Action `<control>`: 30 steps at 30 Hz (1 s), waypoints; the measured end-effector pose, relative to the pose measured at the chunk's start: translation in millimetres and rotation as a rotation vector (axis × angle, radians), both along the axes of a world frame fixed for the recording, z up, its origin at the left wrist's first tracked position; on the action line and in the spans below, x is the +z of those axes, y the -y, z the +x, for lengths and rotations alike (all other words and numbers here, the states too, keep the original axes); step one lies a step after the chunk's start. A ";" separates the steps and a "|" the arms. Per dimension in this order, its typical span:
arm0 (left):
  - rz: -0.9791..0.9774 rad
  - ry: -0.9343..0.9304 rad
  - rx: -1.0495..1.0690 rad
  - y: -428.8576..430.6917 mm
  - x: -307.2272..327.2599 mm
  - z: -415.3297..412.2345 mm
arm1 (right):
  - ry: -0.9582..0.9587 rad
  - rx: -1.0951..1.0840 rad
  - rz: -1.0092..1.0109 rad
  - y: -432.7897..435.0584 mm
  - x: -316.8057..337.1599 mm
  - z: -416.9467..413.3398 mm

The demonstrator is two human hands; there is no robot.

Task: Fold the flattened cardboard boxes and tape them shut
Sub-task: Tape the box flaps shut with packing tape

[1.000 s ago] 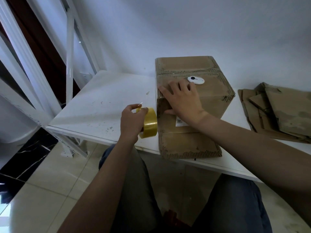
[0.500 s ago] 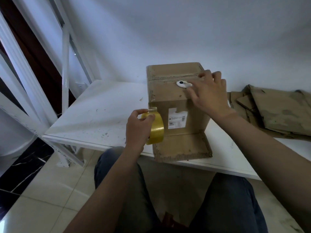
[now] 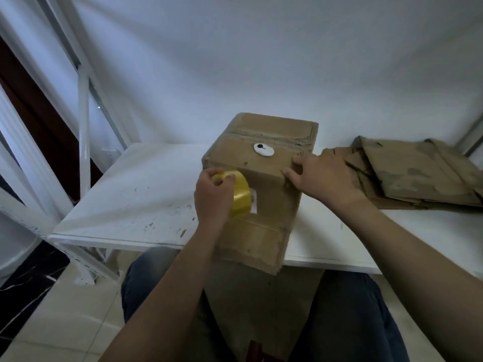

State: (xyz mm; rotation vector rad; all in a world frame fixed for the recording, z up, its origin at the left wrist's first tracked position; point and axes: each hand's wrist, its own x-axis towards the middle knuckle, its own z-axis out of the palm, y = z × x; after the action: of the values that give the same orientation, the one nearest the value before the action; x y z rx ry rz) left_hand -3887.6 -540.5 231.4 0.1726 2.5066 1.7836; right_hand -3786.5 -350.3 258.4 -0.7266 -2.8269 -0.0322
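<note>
A folded brown cardboard box (image 3: 271, 199) stands upright on the white table (image 3: 136, 194), its bottom flap hanging past the table's front edge. My left hand (image 3: 211, 197) grips a yellow tape roll (image 3: 241, 195) held against the box's front face, partly covering a white label. My right hand (image 3: 321, 178) holds the box's upper right edge, fingers on top and thumb on the front. A small white round object (image 3: 263, 149) with a black mark lies on the box top. Flattened cardboard boxes (image 3: 407, 176) are piled at the right.
A white wall rises right behind the table. White metal frame bars (image 3: 83, 121) stand at the left. My knees in dark trousers sit under the table's front edge, above a tiled floor.
The box has turned and slid toward me. My right hand moved from the box top to its upper right edge. My left hand brought the tape roll up onto the front face.
</note>
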 end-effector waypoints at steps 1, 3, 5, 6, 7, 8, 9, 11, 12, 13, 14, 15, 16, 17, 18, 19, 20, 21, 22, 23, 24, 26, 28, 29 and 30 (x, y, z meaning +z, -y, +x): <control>-0.021 -0.014 0.020 1.7 1.5 -6.9 | -0.030 0.035 -0.029 10.7 0.5 1.9; -0.031 -0.029 0.040 7.4 6.2 -20.8 | -0.074 0.111 -0.114 31.1 0.7 0.3; -0.036 -0.042 0.042 14.8 11.6 -31.5 | -0.064 0.177 -0.185 44.8 1.9 -6.8; -0.054 -0.054 0.035 18.8 14.2 -34.3 | -0.050 0.194 -0.188 48.0 3.1 -10.7; -0.076 -0.064 0.023 22.2 16.3 -35.1 | -0.040 0.201 -0.170 49.8 5.8 -13.0; -0.094 -0.069 0.007 25.7 17.9 -33.6 | -0.040 0.197 -0.146 49.0 8.5 -14.3; -0.103 -0.067 -0.013 28.7 19.3 -30.1 | -0.051 0.187 -0.127 45.9 10.7 -14.9; -0.094 -0.051 -0.055 33.1 20.6 -19.1 | -0.113 0.171 -0.111 34.5 13.8 -14.1; -0.086 -0.041 -0.074 34.3 21.5 -12.3 | -0.142 0.173 -0.109 27.0 13.8 -13.8; -0.086 -0.032 -0.094 34.7 22.7 -5.5 | -0.152 0.176 -0.099 17.3 13.6 -14.3; -0.094 -0.024 -0.113 34.1 24.0 1.6 | -0.139 0.174 -0.090 5.7 12.2 -15.7; -0.105 -0.017 -0.133 32.8 25.7 8.3 | -0.109 0.164 -0.098 -7.3 11.6 -17.3; -0.112 -0.014 -0.154 30.8 27.8 14.9 | -0.074 0.137 -0.135 -19.4 12.6 -18.4; -0.111 -0.013 -0.171 28.5 29.7 20.7 | -0.046 0.097 -0.207 -32.8 13.4 -19.3; -0.106 -0.013 -0.181 26.3 30.9 26.5 | -0.019 0.049 -0.278 -43.5 15.4 -18.9; -0.105 -0.017 -0.181 24.2 31.4 32.0 | 0.007 0.012 -0.336 -53.5 15.6 -18.7; -0.108 -0.026 -0.172 22.3 30.8 36.6 | 0.030 -0.002 -0.367 -60.1 15.5 -17.9; -0.110 -0.038 -0.157 20.3 29.1 40.5 | 0.046 0.002 -0.390 -64.3 13.9 -17.0; -0.104 -0.052 -0.133 18.0 27.5 44.0 | 0.051 0.010 -0.414 -65.0 12.4 -15.5; -0.095 -0.073 -0.106 15.6 26.0 47.0 | 0.045 0.013 -0.442 -65.1 10.1 -14.4; -0.092 -0.105 -0.079 12.7 24.9 50.1 | 0.036 0.004 -0.460 -64.5 8.2 -12.6; -0.096 -0.170 -0.039 7.2 23.8 55.1 | 0.015 -0.017 -0.471 -61.3 7.8 -6.9; -0.099 -0.209 -0.007 3.6 22.3 54.1 | -0.021 -0.039 -0.475 -56.1 8.6 0.2; -0.106 -0.216 0.009 3.0 21.8 50.6 | -0.041 -0.047 -0.488 -53.6 8.5 3.5; -0.122 -0.227 0.023 3.3 21.5 44.8 | -0.058 -0.051 -0.502 -50.2 8.8 6.7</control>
State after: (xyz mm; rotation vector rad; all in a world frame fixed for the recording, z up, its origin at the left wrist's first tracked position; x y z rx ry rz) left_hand -3842.7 -543.8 253.0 0.3606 2.7737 1.6992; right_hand -3779.9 -300.2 267.3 -0.8756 -2.7776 0.6983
